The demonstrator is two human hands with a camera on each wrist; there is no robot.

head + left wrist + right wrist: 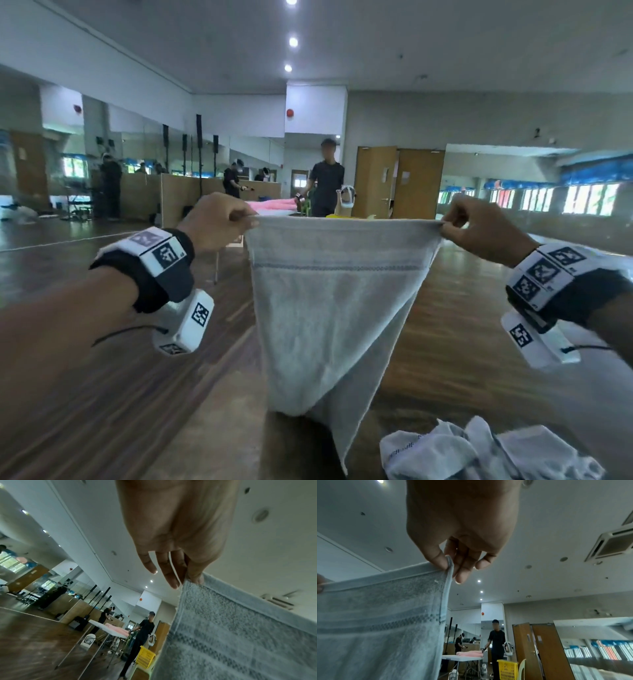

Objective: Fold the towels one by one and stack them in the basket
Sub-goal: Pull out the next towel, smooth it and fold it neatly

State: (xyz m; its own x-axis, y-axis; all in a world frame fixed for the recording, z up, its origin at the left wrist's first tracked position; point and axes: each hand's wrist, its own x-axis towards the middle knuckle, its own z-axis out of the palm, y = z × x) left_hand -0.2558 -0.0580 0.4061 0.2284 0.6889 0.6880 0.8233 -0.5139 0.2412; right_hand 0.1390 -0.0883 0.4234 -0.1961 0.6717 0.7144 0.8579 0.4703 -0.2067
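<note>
A pale grey towel (329,308) with a darker woven band hangs in the air in front of me, stretched by its top edge. My left hand (222,222) pinches the top left corner, my right hand (479,226) the top right corner. The left wrist view shows the left hand (180,563) pinching the towel (240,635) corner between thumb and fingers. In the right wrist view the right hand (458,555) pinches the towel (376,615) corner the same way. The towel's lower end tapers down to the tabletop. A yellow basket (506,669) stands beyond the towel; the same basket (145,658) shows in the left wrist view.
A heap of crumpled pale towels (486,452) lies at the near right on the brown table (222,428). A person in black (325,181) stands beyond, by a white table with pink towels (469,653). Wooden doors (400,181) are behind.
</note>
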